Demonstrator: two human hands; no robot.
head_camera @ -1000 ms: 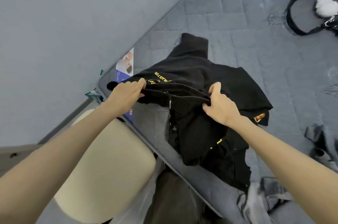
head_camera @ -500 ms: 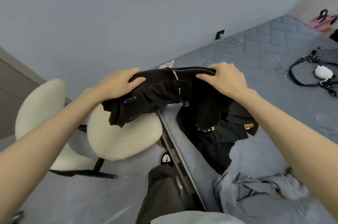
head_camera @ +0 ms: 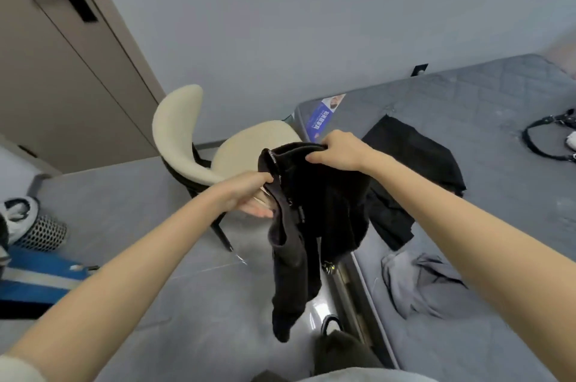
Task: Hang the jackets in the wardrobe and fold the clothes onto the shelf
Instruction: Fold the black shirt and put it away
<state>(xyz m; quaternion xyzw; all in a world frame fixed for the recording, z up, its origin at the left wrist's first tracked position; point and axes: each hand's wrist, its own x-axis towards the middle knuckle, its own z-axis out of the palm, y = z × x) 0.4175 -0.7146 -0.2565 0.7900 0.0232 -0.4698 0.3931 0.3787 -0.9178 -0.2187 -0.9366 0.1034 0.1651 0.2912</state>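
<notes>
Between the cream chair (head_camera: 215, 144) and the edge of the bed (head_camera: 498, 225), both hands hold a black jacket (head_camera: 321, 204) up off the floor, one sleeve dangling low. The right hand (head_camera: 339, 151) pinches the bunched top of it. The left hand (head_camera: 249, 194) has its fingers curled round the front edge just under the collar. On the mattress lie another black garment (head_camera: 414, 157) and, nearer, a crumpled grey one (head_camera: 417, 282). A black strapped bag (head_camera: 548, 138) sits at the bed's far right; I cannot tell its contents. Down on the left a mesh bin (head_camera: 43, 233) has something grey and white heaped at its mouth. Behind the chair stands the wardrobe door (head_camera: 62, 85).
</notes>
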